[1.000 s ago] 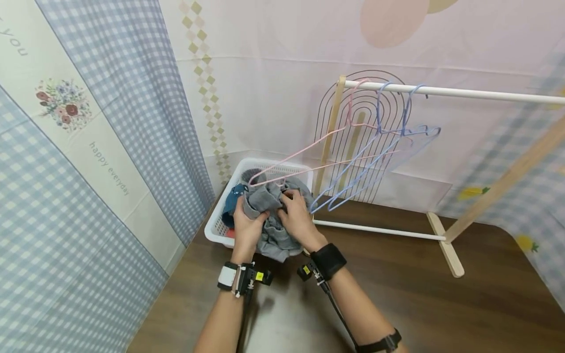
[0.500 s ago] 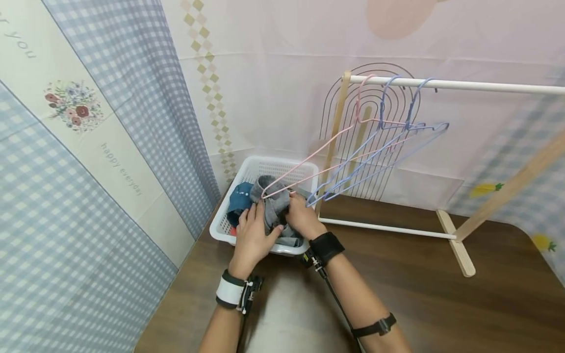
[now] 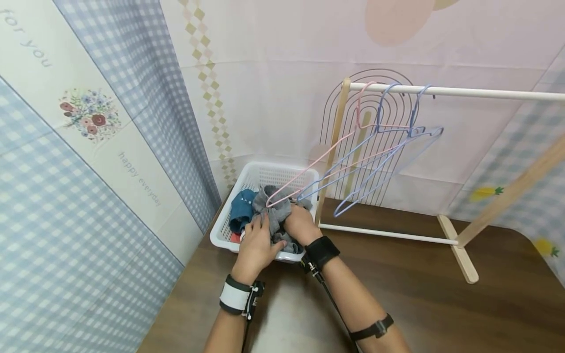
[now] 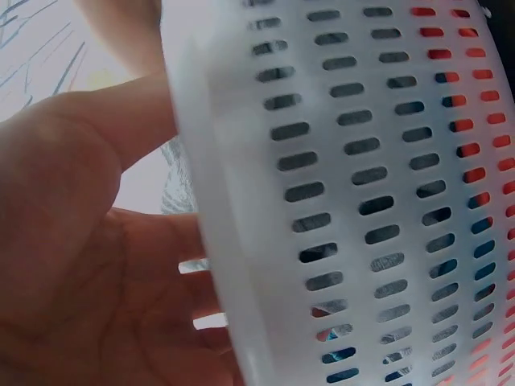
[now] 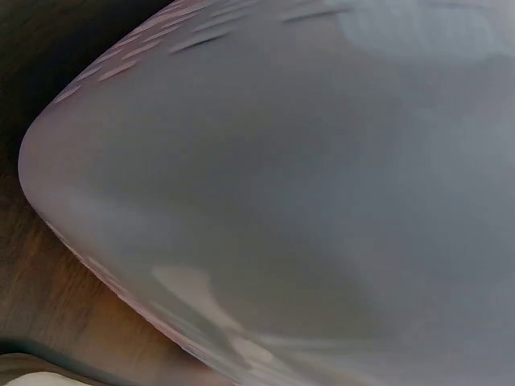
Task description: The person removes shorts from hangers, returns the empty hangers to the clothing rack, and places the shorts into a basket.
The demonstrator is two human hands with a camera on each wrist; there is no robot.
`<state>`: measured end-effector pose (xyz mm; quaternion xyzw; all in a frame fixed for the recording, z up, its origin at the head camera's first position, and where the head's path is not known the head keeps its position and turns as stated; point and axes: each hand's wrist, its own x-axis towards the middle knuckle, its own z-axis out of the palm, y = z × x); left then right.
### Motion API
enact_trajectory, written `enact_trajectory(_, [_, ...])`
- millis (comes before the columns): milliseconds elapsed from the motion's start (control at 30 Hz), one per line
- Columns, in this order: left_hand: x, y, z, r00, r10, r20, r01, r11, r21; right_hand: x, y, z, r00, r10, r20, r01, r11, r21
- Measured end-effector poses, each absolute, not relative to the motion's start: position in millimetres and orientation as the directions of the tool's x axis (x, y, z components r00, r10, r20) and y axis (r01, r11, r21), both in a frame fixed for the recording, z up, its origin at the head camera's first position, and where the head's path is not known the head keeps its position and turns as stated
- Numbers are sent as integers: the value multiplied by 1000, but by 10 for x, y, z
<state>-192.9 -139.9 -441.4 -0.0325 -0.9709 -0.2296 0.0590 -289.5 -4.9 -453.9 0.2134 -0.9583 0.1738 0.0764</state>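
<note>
A grey garment (image 3: 275,211) lies bunched in the white laundry basket (image 3: 218,240) in the head view. My left hand (image 3: 256,247) rests on its near left side, fingers extended and thumb apart; in the left wrist view, the left hand (image 4: 88,217) reaches over the basket wall (image 4: 241,201). My right hand (image 3: 301,225) is pushed into the garment's right side, its fingertips hidden in the cloth. Beside the grey cloth lies a blue garment (image 3: 242,208), with a bit of red cloth (image 3: 235,238) below it. Basket plastic (image 5: 265,177) fills the right wrist view, hiding the right hand.
A rack with a white rail (image 3: 463,92) stands right of the basket on the brown table (image 3: 397,294). From it hang a pink hanger (image 3: 324,159) and two blue hangers (image 3: 375,171). The pink hanger's lower end overlaps the grey garment. Checked curtains (image 3: 88,206) border the left.
Both hands have lowered the grey garment deeper into the basket. My left hand has gone from gripping the cloth to lying on it. The blue hangers have swung apart.
</note>
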Motion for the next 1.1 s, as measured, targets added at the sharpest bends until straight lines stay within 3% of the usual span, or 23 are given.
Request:
enact_trajectory(267, [-1949,-1399,-4513,-991,-3,137,57,901,431,-2876,-46,-4689,-850,-460,258,-503,854,-134])
enact_trajectory(533, [-2117,-1437,-4538,-985,-28,170,68,842,535,-2970,34,-4663,-866,-396,306,-485,815,-317])
enact_trajectory(767, [-2177,-1413,-4632,-937,-142,320,105,758,643,-2884,126,-4658,-863,-392,319,-502,734,-457])
enact_trajectory(1100, [-2029,-1385,-4781,-885,-148,441,150,807,571,-2568,251,-4718,-804,-424,417,-584,692,-424])
